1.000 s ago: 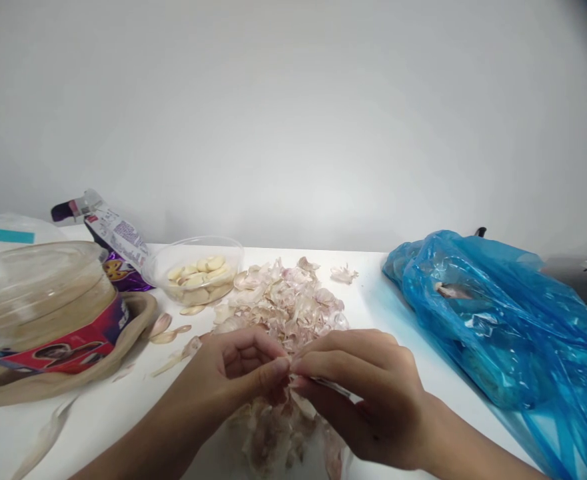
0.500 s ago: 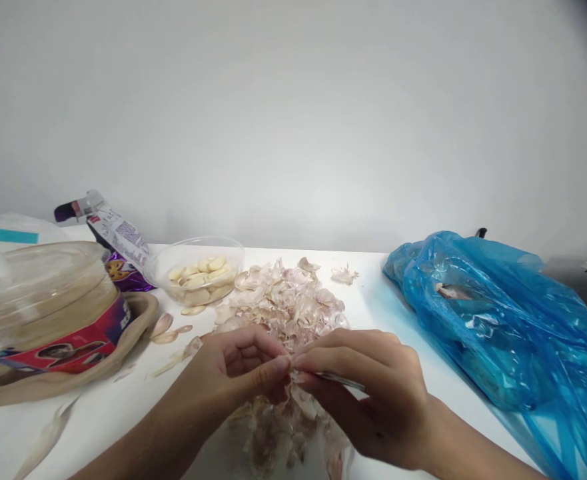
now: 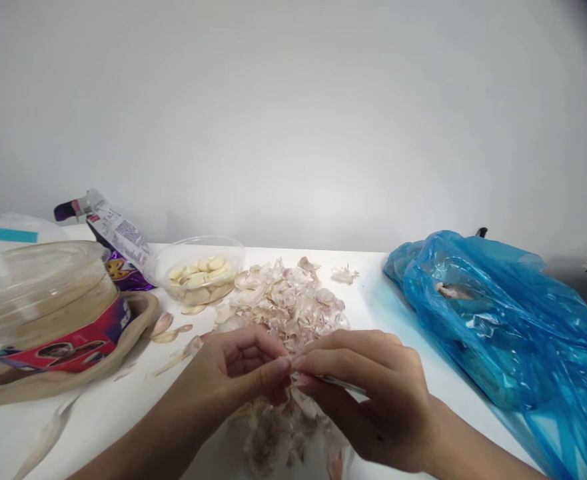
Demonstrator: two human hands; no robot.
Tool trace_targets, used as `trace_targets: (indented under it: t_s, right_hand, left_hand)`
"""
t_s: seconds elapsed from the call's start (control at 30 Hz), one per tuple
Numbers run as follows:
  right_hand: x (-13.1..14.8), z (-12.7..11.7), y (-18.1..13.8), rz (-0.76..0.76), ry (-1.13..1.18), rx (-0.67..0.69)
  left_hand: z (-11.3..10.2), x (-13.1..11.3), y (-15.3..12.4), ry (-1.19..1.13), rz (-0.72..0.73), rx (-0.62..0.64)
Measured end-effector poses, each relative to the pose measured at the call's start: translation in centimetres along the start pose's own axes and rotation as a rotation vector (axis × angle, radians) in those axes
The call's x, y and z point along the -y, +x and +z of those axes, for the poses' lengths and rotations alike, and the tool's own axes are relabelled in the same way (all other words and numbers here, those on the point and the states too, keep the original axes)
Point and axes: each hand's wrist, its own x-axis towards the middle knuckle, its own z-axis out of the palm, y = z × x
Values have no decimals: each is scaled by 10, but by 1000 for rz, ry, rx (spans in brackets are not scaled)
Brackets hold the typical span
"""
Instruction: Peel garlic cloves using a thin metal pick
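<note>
Above a heap of papery garlic skins, my left hand and my right hand meet at the fingertips. A small pale piece, apparently a garlic clove, is pinched in my left thumb and fingers and mostly hidden by them. My right hand is closed around a thin silvery blade-like tool; its tip is at the clove, and most of it is covered. Beyond my left hand, a clear plastic bowl contains several peeled garlic cloves. Unpeeled cloves lie left of the heap.
A lidded plastic cup with a straw stands in a brown cardboard holder at the left. Behind it lies a purple-and-silver wrapper. A blue plastic bag covers the table's right side. A grey-white wall rises behind the table.
Both hands stay at nearly the same spot. The tool in my right hand has tilted very slightly, and the fingertips have shifted a little.
</note>
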Motion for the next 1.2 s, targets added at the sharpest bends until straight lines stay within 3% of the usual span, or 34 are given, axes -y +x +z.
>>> trace_targets:
  t_s: [0.3, 0.87, 1.2]
  right_hand:
    - [4, 1, 0, -20, -31, 20]
    - [2, 0, -1, -3, -11, 18]
    - [2, 0, 0, -14, 24, 7]
  left_hand:
    - [2, 3, 1, 38, -8, 60]
    - [3, 1, 0, 15, -18, 5]
    - [0, 4, 2, -60, -22, 33]
